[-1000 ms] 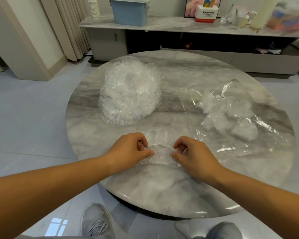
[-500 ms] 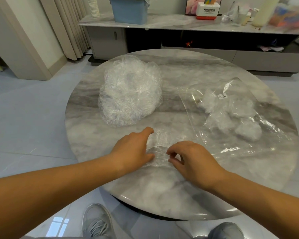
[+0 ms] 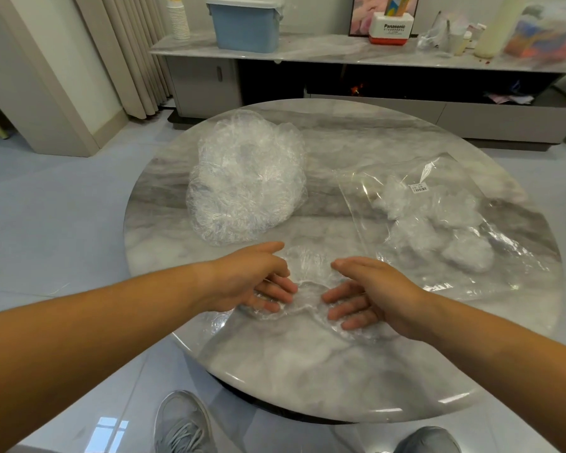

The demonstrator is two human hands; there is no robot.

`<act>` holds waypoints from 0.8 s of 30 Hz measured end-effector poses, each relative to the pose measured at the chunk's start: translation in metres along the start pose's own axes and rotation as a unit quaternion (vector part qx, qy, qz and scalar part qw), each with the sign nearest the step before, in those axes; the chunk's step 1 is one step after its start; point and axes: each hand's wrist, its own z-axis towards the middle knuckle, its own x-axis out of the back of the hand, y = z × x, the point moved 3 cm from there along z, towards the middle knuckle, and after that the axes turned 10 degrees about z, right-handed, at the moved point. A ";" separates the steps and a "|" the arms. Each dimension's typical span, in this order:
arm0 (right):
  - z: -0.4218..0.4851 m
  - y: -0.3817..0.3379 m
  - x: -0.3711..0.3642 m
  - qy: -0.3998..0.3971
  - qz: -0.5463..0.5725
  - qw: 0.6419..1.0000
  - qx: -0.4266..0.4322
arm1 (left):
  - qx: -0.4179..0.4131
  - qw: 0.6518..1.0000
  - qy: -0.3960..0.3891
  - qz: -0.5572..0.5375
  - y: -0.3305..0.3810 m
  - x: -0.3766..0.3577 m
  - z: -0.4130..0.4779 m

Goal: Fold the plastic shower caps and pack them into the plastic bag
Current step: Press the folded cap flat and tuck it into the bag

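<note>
On the round marble table (image 3: pixel 307 371), a clear shower cap (image 3: pixel 309 273) lay at 6 o'clock between the left hand (image 3: pixel 258 282) and right hand (image 3: pixel 373 294), both with fingers straight and slightly spread against its crinkled film, while the pile of caps (image 3: pixel 245 181) sat at 11 o'clock and the plastic bag (image 3: pixel 445 178), holding folded caps (image 3: pixel 468 253), at 2 o'clock

Blocked at eleven o'clock by heap of shower caps (image 3: pixel 245 178), at two by plastic bag (image 3: pixel 445 223); had free lane between them at twelve, bare desk (image 3: pixel 307 371) at six.
</note>
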 end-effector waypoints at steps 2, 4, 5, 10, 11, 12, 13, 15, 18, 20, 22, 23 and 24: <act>0.002 0.001 0.002 0.002 0.001 1.000 -0.001 | 0.002 1.000 -0.003 0.008 0.000 -0.001 0.000; 0.002 0.003 0.003 0.019 0.012 1.000 0.018 | -0.005 1.000 -0.005 0.021 -0.001 -0.002 -0.001; 0.003 0.003 0.003 0.024 0.021 0.999 0.026 | -0.009 1.000 -0.007 0.029 -0.001 -0.002 -0.001; 0.004 0.002 0.003 0.009 0.005 1.000 0.008 | -0.030 0.996 -0.022 0.075 -0.006 -0.005 0.001; 0.005 0.002 0.004 0.009 -0.009 1.000 0.009 | -0.033 0.996 -0.020 0.081 -0.007 -0.004 0.002; 0.005 0.003 0.004 0.008 -0.018 1.000 0.015 | -0.035 0.996 -0.017 0.084 -0.008 -0.004 0.002; 0.005 0.003 0.004 0.009 -0.023 0.999 0.024 | -0.036 0.996 -0.016 0.084 -0.008 -0.003 0.002; 0.003 0.005 0.005 0.008 -0.026 0.998 0.049 | -0.037 0.997 -0.013 0.074 -0.009 -0.002 0.001; -0.003 0.006 0.006 0.002 -0.030 0.995 0.097 | -0.040 0.998 -0.004 0.040 -0.007 0.000 -0.001; -0.006 0.007 0.007 0.006 -0.034 0.992 0.122 | -0.036 0.999 -0.005 0.013 -0.007 0.002 -0.003; -0.009 0.008 0.008 0.014 -0.048 0.988 0.145 | -0.030 1.000 -0.005 -0.006 -0.007 0.003 -0.003; -0.010 0.009 0.009 0.018 -0.065 0.986 0.154 | -0.026 1.000 -0.001 -0.012 -0.009 0.004 -0.002; -0.011 0.009 0.009 0.021 -0.088 0.983 0.161 | -0.022 1.000 0.004 -0.017 -0.010 0.005 -0.001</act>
